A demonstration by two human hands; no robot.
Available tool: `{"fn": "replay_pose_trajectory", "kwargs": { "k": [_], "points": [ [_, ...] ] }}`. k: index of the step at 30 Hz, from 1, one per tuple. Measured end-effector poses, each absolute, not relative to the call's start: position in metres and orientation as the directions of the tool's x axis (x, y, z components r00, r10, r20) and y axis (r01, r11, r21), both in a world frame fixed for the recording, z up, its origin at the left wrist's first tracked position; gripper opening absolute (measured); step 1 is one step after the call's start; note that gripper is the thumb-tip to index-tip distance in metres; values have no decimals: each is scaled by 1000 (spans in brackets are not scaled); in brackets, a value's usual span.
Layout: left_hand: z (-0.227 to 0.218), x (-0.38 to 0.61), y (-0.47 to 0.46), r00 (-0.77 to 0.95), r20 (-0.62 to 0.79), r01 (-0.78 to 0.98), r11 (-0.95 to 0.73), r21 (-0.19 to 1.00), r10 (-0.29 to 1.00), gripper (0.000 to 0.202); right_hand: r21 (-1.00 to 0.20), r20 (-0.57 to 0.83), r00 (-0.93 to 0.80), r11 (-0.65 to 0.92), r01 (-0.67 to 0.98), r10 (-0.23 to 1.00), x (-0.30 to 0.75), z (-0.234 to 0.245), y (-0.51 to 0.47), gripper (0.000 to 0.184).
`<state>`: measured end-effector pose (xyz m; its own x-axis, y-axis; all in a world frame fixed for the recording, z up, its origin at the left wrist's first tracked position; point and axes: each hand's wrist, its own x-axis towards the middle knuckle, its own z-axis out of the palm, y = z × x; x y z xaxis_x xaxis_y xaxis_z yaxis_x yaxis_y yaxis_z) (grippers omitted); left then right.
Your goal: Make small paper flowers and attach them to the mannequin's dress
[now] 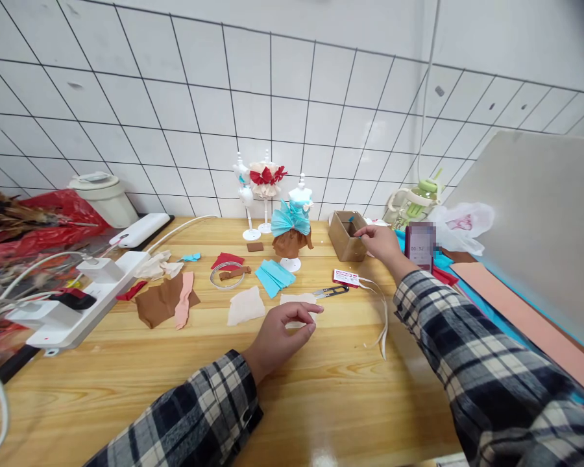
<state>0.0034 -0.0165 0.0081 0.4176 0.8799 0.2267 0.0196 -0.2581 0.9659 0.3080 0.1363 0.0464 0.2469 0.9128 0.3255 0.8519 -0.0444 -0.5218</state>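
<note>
Black-and-cream plaid sleeves [472, 353], turquoise ruffle [288, 219], brown skirt [292, 246], black-gridded white tiles [292, 104]

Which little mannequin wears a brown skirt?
The rightmost mannequin; its brown skirt hangs below blue ruffles. The left mannequin and middle mannequin show no brown.

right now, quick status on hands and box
Right hand at rim of brown box, grip unclear. Left hand loosely curled, looks empty. Dark-handled snips lie between them.

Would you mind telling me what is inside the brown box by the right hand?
A small blue piece shows inside the brown box, near its back. The near walls hide its bottom, and the right hand covers part of its right edge.
</note>
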Motion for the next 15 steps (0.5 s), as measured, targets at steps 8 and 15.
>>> {"fn": "replay_pose_trajectory", "kwargs": {
  "k": [8, 15],
  "points": [
    [9, 4, -18, 432, 220, 7, -248, 969, 875, 11, -589, 354, 207, 45, 807, 912, 314, 53, 145, 43],
    [7, 2, -16, 415, 170, -104, -139, 985, 894, 16, -608, 662, 226, 336, 719, 714, 271, 74, 88, 36]
  ]
}}
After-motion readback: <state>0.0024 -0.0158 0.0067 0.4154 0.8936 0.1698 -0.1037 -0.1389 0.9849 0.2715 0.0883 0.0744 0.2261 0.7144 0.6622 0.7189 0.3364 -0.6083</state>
